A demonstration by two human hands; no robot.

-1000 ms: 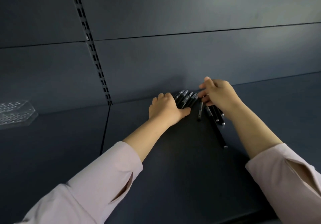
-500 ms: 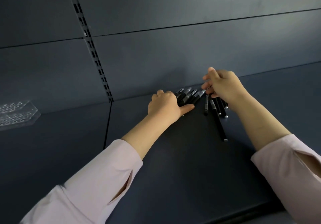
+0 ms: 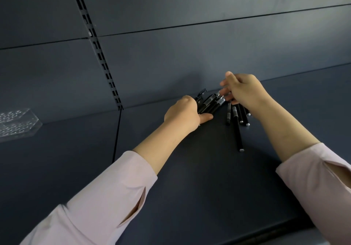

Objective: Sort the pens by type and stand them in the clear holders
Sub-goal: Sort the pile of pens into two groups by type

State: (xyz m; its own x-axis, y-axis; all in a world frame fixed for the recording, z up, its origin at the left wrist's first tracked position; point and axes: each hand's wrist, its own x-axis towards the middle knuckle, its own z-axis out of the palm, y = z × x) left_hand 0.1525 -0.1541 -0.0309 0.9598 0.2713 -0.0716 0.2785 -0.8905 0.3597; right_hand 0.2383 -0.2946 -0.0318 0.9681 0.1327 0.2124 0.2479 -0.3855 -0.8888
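My left hand (image 3: 183, 112) grips a bundle of black pens with clear grips (image 3: 209, 102), lifted slightly off the dark shelf near the back wall. My right hand (image 3: 245, 90) is just to the right of it, fingertips touching the upper ends of that bundle. Several slimmer black pens with silver caps (image 3: 237, 123) lie loose on the shelf under and in front of my right hand; the longest reaches toward me. A clear holder with many holes (image 3: 17, 123) sits at the far left of the shelf.
The dark blue shelf (image 3: 190, 187) runs left to right, with a seam (image 3: 116, 134) between two boards. A slotted upright (image 3: 98, 54) climbs the back wall. The front edge of the shelf (image 3: 266, 233) is at lower right.
My left hand has closed round the bundle of pens and tilted it up. My right hand has shifted left to touch the bundle's ends. The camera has moved a little.
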